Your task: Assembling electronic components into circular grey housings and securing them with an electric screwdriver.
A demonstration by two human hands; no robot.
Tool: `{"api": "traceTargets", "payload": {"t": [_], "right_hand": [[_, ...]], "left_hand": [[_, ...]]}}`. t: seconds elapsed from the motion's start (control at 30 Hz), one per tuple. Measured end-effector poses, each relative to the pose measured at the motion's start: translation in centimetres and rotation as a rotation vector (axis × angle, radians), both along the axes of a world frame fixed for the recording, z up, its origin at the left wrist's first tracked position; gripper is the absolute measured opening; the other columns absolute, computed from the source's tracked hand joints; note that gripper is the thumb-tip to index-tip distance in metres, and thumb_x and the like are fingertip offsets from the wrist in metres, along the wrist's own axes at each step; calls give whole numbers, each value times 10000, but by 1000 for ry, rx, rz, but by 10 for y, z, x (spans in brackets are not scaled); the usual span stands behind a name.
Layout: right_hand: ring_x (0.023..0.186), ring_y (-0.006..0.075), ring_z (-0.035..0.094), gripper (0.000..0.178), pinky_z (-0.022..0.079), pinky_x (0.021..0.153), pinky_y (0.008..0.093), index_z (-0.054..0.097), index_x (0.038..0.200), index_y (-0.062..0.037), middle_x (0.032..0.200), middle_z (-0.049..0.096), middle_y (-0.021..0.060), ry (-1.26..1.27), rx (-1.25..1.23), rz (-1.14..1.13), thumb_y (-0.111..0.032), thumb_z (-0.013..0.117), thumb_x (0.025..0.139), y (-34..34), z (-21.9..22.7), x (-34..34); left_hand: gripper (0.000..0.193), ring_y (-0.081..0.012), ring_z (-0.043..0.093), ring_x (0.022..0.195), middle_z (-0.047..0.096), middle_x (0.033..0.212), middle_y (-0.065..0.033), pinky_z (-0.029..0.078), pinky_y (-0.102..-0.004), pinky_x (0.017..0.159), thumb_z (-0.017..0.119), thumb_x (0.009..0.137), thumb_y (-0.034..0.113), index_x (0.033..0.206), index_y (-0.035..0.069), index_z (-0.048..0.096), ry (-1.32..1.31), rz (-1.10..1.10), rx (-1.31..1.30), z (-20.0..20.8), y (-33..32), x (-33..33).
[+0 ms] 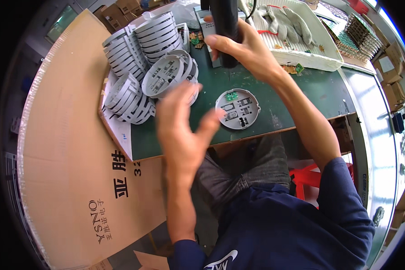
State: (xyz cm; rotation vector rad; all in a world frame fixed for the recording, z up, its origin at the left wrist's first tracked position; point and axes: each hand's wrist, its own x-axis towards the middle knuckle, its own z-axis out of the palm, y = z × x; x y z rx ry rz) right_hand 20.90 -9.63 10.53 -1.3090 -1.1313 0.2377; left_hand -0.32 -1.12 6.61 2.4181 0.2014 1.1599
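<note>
While I watched from far away, the right hand (pixel 245 49) was near the top middle of the frame, with its fingers wrapped tight around a thick black tool (pixel 224 27) that pointed down at the green mat (pixel 301 90). The left hand (pixel 182 123) was in the middle of the frame, empty, with its fingers spread apart and a bit blurry, just beside a round grey plastic base (pixel 237 109). That base lay flat on the mat, a little right of the middle, open side up, with a small green board (pixel 231 96) sitting in its upper part. I thought the base was light and stiff, made of thin hard plastic, so it would slide easily on the mat if pushed. I thought the best place to take it was by the round rim, not by the little green board, which looked easy to hurt. More grey bases (pixel 139 63) were stacked on edge in the upper left of the frame, next to a big sheet of brown cardboard (pixel 63 148). White gloves (pixel 285 22) lay in a white tray (pixel 310 58) at the upper right.
</note>
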Motion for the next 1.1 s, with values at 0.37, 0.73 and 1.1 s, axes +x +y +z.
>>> {"api": "traceTargets", "payload": {"t": [0.37,0.73,1.1], "right_hand": [[1063,414,667,1011,518,912,495,362,1548,-48,1163,666,246,-454,-897,-292,-487,857,784,-64,-70,-38],[972,120,635,432,515,862,279,603,1342,-5,1088,679,38,313,-186,-572,-176,711,960,-200,-71,25],[1371,406,527,546,419,1137,479,537,1478,-97,1472,548,264,-446,-1250,-1323,-303,686,995,-572,-144,116]], "left_hand": [[1284,-398,483,1421,548,1455,-316,433,-477,1136,747,720,788,1535,-121,351,802,322,-28,80,93,25],[850,-331,566,1322,596,1396,-233,442,-410,1107,853,790,315,1464,-52,488,411,175,-48,77,80,-13],[925,-283,546,1293,534,1389,-160,422,-384,1118,870,722,310,1478,-37,465,330,-514,-625,-22,4,36]]}}
